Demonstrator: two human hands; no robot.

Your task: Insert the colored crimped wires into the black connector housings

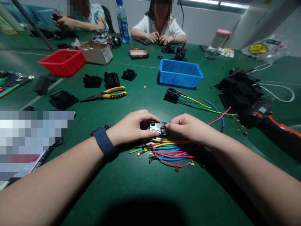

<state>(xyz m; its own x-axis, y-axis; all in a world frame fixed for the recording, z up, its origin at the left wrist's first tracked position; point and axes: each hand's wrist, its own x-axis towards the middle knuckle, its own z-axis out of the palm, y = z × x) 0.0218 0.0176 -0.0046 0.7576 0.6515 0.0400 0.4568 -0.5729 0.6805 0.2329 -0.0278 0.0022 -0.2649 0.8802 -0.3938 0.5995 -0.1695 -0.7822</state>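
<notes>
My left hand (137, 125), with a dark watch strap at the wrist, grips a small black plastic housing (158, 128) between thumb and fingers. Brass-coloured contacts and a bit of blue wire show inside it. At the housing's right edge, the fingers of my right hand (182, 125) are pinched together; what they hold is hidden. Just below both hands lies a bundle of wires (174, 152) in pink, blue and yellow with brass terminals at the ends. Beyond my right hand sits another black housing (171, 95) with coloured wires attached.
Yellow-handled pliers (105, 94) lie near several black housings (111, 80). A red bin (62, 62), a white box (96, 52) and a blue bin (180, 73) stand farther back. At right are black parts (242, 89) and a power tool (270, 121). Two people sit across the table.
</notes>
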